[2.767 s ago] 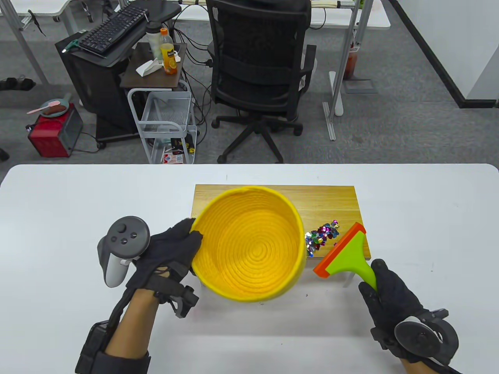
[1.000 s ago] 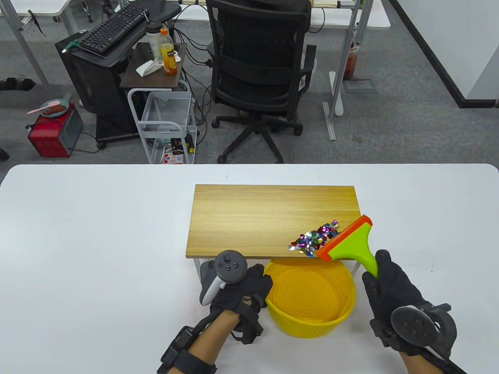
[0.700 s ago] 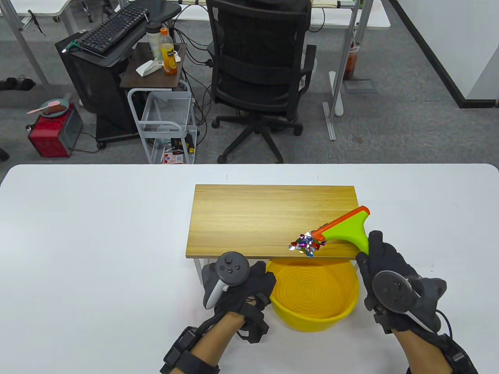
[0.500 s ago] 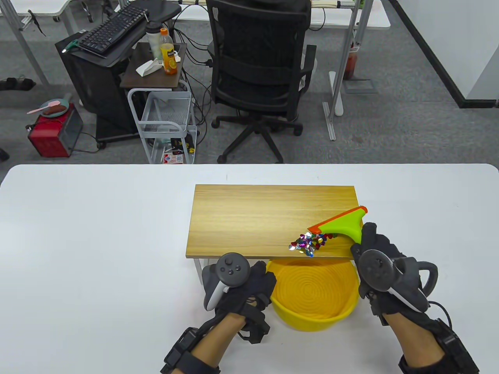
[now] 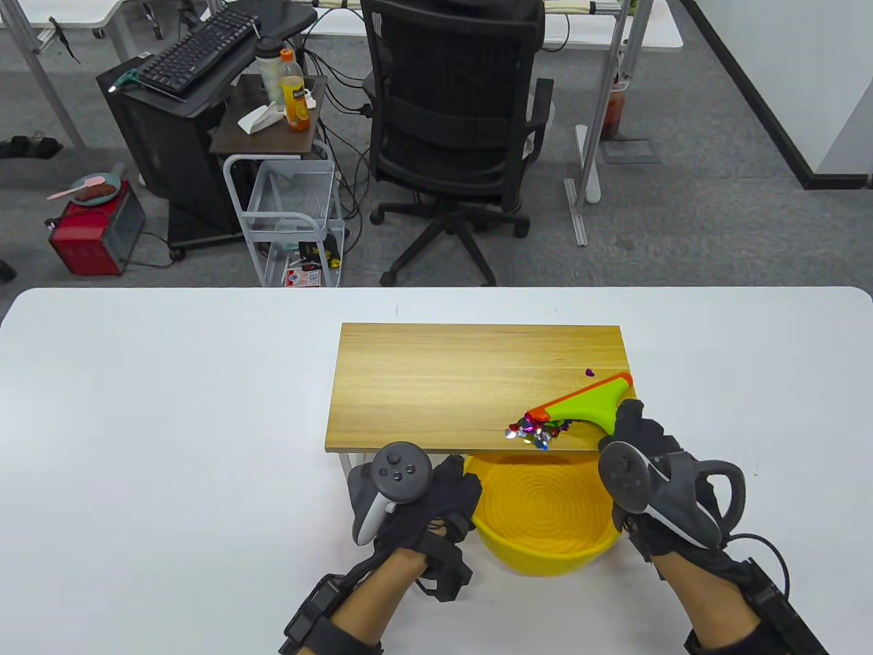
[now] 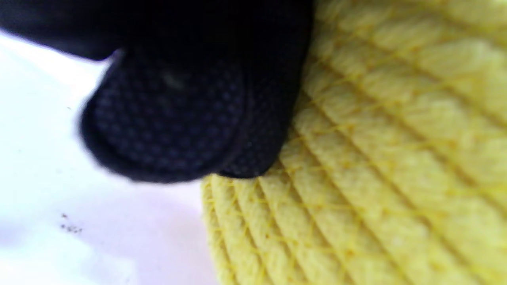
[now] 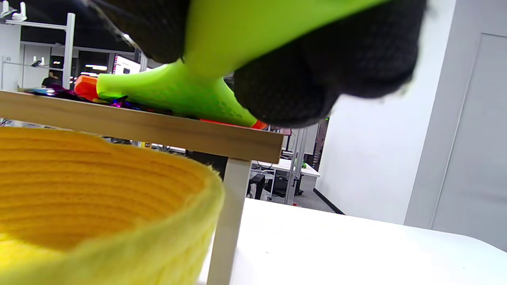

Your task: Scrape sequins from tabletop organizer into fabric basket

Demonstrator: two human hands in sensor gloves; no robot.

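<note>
A wooden tabletop organizer [image 5: 443, 382] stands on the white table. A pile of coloured sequins [image 5: 535, 430] lies at its near right edge, and one purple sequin [image 5: 589, 372] lies alone farther back. My right hand [image 5: 631, 437] grips the green scraper [image 5: 586, 406] by its handle, its orange blade just behind the pile. The yellow fabric basket [image 5: 545, 512] sits on the table partly under the organizer's near edge, below the pile. My left hand [image 5: 450, 498] holds the basket's left wall; its fingers [image 6: 190, 114] press the woven side [image 6: 376, 158]. The scraper [image 7: 190, 91] and basket [image 7: 99, 190] also show in the right wrist view.
The organizer's white leg [image 7: 223, 221] stands beside the basket on the right. Beyond the table's far edge are a black office chair [image 5: 457, 123] and a wire cart [image 5: 290, 211].
The left hand lowered the basket from above the organizer to the table beneath its near edge. The right hand swung the scraper behind the sequins and dragged it nearer, bunching the pile at the edge.
</note>
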